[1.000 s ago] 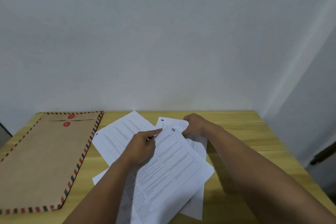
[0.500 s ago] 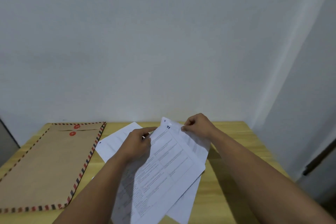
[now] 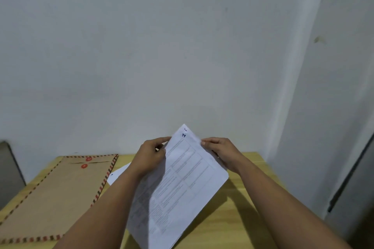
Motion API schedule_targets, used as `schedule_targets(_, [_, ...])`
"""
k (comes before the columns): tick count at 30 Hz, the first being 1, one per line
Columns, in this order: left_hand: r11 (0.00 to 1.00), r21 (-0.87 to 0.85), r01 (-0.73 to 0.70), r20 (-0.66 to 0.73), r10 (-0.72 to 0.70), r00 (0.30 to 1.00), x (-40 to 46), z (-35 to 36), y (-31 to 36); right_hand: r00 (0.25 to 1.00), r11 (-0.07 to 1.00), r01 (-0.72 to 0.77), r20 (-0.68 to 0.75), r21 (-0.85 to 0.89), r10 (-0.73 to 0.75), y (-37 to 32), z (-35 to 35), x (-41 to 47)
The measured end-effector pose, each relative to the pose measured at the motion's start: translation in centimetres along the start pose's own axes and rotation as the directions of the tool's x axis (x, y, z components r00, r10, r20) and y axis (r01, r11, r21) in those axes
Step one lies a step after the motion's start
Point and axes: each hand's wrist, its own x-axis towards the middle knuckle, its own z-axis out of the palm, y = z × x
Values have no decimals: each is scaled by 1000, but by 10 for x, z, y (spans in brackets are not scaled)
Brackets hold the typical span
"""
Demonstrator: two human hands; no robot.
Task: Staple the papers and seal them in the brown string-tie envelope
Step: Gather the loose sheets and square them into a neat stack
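Two hands are holding a sheaf of printed papers (image 3: 182, 184) up off the wooden table (image 3: 238, 218), and I am reading the scene from the left edge across. Farthest left, something grey (image 3: 8, 170) is standing just off the table's corner — I cannot tell what it is. Next, the brown string-tie envelope (image 3: 54, 194) is lying flat on the table, its red-and-dark striped border running along its edges and its two red button discs (image 3: 86, 162) sitting near the far end. Just beside its right edge, one loose white sheet (image 3: 118, 174) is resting on the table, partly hidden behind my left forearm. My left hand (image 3: 150, 157) is pinching the papers at their left edge, fingers curled and pressed onto the sheets. The sheaf is tilting up toward the wall, with one corner pointing high and a dark handwritten mark (image 3: 183, 135) near that corner — too small for me to read. My right hand (image 3: 221, 152) is gripping the right edge of the sheaf, thumb pressing on the front face, fingers closed behind it. Farthest right, a dark strip (image 3: 352, 176) is running down beside the wall.
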Motion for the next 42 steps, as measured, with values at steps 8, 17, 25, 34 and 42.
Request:
schedule_targets(8, [1000,11,-8,-41,8,999,-9,-3,18,998,999,14,58,45,-16,-10,4,-15])
schedule_targets(17, [1000,2,-6,-58,6,998,-12,-3,22,990,987,134,57,-86,-129,-8,8,-16])
schedule_targets(25, [1000,-7,28,-91,-28,995,-12,-7,16,992,993,120,29,-22,-119,-9,9,-14])
schedule_targets(34, [993,58,107,40,-110,993,-6,-8,3,991,983,133,26,-124,-130,-5,13,-4])
schedule_targets(42, [993,45,114,63,-116,991,-2,-5,-25,992,977,126,51,-171,-119,12,27,16])
